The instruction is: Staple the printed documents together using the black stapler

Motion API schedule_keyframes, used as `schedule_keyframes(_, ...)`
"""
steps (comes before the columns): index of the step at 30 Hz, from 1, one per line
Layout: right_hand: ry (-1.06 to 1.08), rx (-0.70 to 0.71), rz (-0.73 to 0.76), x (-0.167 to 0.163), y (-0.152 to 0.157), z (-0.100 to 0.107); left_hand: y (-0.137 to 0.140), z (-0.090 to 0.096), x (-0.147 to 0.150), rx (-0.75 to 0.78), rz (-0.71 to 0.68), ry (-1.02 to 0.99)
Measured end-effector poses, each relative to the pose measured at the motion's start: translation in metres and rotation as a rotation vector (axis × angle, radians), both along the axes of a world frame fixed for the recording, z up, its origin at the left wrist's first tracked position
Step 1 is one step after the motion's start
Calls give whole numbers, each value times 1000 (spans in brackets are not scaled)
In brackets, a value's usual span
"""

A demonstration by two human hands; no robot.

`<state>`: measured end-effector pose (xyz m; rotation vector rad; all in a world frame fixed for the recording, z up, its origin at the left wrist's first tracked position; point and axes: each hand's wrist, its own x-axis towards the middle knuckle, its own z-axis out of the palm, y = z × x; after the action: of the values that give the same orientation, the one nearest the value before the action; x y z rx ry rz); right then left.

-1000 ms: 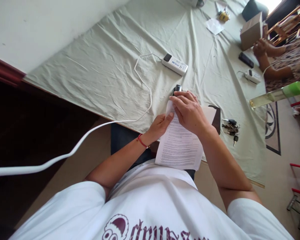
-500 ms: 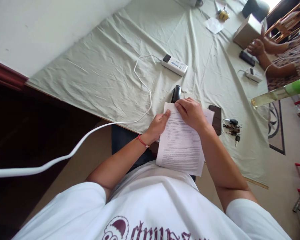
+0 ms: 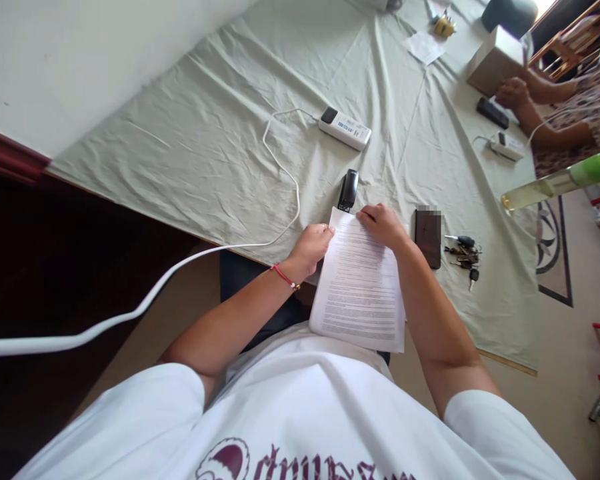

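Note:
A small stack of printed paper sheets (image 3: pixel 357 287) hangs over the table's front edge, its lower end against the white shirt. My left hand (image 3: pixel 312 248) pinches the stack's upper left side, with the thumb on top. Curled over the upper right edge is my right hand (image 3: pixel 381 225); its fingertips are partly hidden. A black stapler (image 3: pixel 349 189) lies just beyond the top edge of the sheets, close to the fingers of my right hand. Whether the paper touches the stapler I cannot tell.
A white power strip (image 3: pixel 345 129) with a trailing white cord (image 3: pixel 298 193) lies ahead. To the right are a dark phone (image 3: pixel 428 239), keys (image 3: pixel 464 252) and a green-capped bottle (image 3: pixel 555 181). Another person's hands (image 3: pixel 514 93) rest near a box (image 3: pixel 496 61).
The sheets have been drawn together more evenly, and the corner that stuck out at the right is no longer visible. My right hand has shifted slightly down, uncovering more of the stapler.

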<state>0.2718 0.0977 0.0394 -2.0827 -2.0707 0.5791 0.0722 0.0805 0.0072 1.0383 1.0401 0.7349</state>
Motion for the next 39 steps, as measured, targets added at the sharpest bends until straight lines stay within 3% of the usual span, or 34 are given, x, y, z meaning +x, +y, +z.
schedule_keyframes(6, -10, -66, -6, 5, 19, -1, 18, 14, 1, 161, -39, 343)
schedule_keyframes(10, -26, -104, -4, 3, 26, 3, 31, 13, 5, 204, -4, 492)
schedule_keyframes(16, -19, -104, -11, 6, 26, 2, 40, 6, 9, 122, -10, 513)
schedule_keyframes(23, -81, -63, -21, 14, 27, -3, 55, 11, 13, 361, -115, 639)
schedule_keyframes(29, -80, 43, -37, 20, 29, -5, 60, 5, 15, 229, -83, 536)
schedule_keyframes(34, -116, 254, -72, 4, 66, -2, 59, 7, 12, 263, -122, 578)
schedule_keyframes(37, -103, 292, -8, -20, 96, -1, 58, 5, 12, 315, -125, 641)
schedule_keyframes(39, -44, 271, -51, -36, 112, -2, 58, 4, 12, 344, -135, 669)
